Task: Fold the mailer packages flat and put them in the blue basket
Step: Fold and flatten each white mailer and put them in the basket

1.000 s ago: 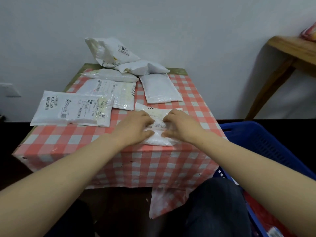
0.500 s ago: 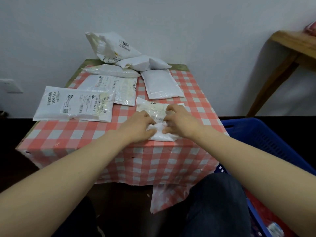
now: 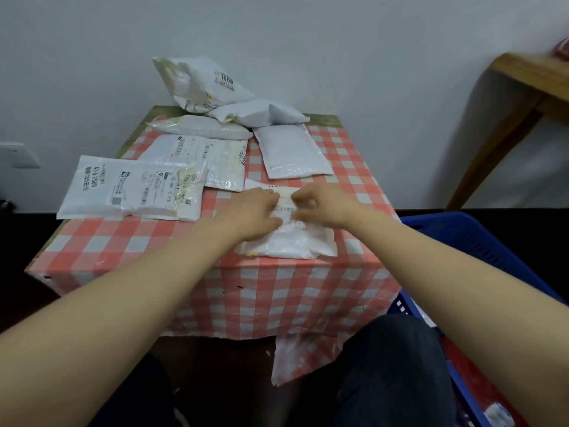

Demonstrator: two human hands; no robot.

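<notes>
Your left hand and right hand both grasp the mailer on the table, fingers curled.

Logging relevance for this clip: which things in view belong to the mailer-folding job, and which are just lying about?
Job:
mailer being folded, under left hand and right hand
labelled mailer
plain mailer
piled mailers
blue basket

Lying about:
checked tablecloth
wooden table
wall socket

Left hand, right hand: fingers curled.
</notes>
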